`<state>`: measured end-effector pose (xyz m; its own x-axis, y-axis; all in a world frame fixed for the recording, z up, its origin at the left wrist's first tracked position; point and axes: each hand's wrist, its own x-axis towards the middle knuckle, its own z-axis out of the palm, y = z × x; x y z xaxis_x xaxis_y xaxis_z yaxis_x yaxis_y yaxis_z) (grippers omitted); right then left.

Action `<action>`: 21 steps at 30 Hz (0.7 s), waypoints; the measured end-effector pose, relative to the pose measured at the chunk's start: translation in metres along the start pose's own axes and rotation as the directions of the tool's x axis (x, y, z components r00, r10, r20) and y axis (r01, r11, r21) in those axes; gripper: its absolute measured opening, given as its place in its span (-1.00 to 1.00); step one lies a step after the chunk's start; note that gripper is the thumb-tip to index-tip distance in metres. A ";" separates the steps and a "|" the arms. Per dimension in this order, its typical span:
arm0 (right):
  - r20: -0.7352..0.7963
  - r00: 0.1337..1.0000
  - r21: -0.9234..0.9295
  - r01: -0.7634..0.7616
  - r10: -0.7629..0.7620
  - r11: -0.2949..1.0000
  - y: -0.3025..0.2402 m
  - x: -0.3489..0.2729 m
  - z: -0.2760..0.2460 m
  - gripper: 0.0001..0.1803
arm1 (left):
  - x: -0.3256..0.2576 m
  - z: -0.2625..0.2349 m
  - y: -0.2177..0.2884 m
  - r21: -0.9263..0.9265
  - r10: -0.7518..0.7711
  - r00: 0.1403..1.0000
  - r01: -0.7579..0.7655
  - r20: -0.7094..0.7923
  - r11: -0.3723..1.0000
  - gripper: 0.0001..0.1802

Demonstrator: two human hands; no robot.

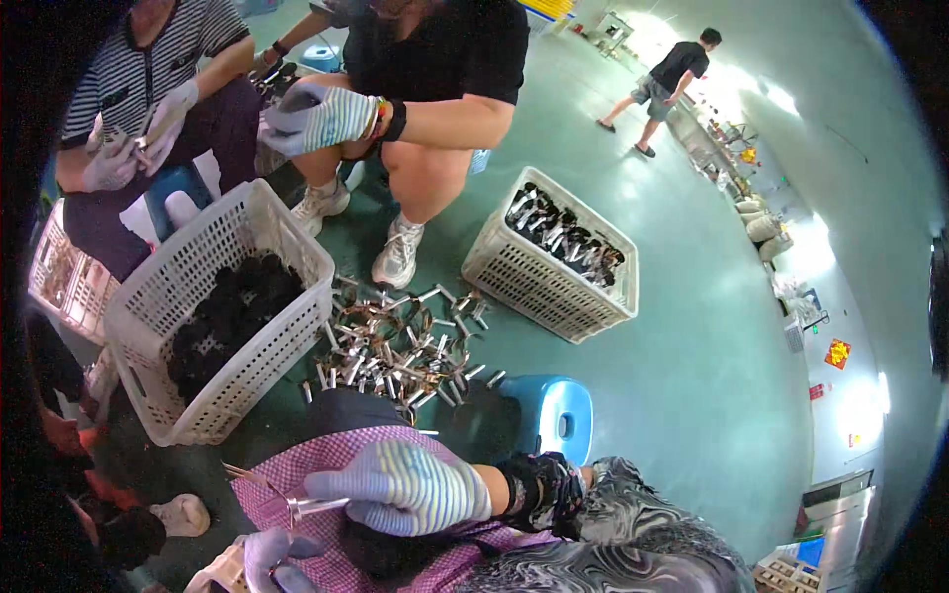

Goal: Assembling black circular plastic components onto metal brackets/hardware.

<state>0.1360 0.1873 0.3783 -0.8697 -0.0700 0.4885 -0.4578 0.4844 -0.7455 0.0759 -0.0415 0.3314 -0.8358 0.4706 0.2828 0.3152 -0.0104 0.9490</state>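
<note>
Striped-fabric-gloved right hand [410,489] grips slim silver metal cylinder [318,506]; grey-gloved left hand [280,555] at cylinder's 7 o'clock, its grip indeterminable.

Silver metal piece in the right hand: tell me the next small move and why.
Probably raise the left hand slightly to steady the free end of the silver metal piece: the right hand grips one end, the other sticks out to the left, and the left hand sits just below it. Whether they already touch is unclear.
</note>
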 end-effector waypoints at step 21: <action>-0.049 0.787 0.612 -0.463 0.615 0.641 -0.028 -0.038 -0.008 -0.80 | -0.020 -0.009 0.022 0.595 -0.005 0.836 -0.386 0.548 0.705 -0.40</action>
<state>0.1834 0.1834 0.3837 -0.9572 0.2849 -0.0514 -0.0039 -0.1905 -0.9817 0.0956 -0.0592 0.3476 -0.4544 0.8772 0.1549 0.8121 0.3365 0.4767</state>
